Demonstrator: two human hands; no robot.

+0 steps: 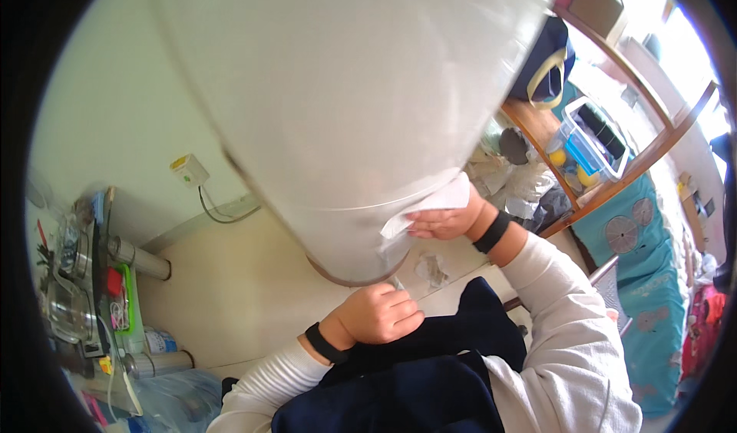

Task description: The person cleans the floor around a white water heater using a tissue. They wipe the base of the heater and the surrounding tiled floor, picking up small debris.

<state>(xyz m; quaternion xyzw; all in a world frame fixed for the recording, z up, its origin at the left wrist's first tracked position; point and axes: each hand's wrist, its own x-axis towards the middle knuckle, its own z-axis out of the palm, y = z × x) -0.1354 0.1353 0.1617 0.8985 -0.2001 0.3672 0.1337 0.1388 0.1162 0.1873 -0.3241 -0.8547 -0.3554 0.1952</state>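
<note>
A tall, glossy white appliance (345, 116), its exact kind not clear, rises in front of me from the tiled floor. My right hand (443, 217) holds a folded white paper tissue (432, 202) against its lower right side, where a greyish smudge shows. My left hand (383, 313) is closed near the foot of the appliance, with a small pale scrap showing between thumb and fingers. A crumpled, stained tissue (432, 270) lies on the floor between my hands, close to the base.
A wall socket with a plug (190, 171) and cable is at the left. Below it stands a rack with glass pots (72, 312). To the right are plastic bags (527, 185), a wooden frame, a clear storage box (593, 139) and a bed with a turquoise cover (639, 249).
</note>
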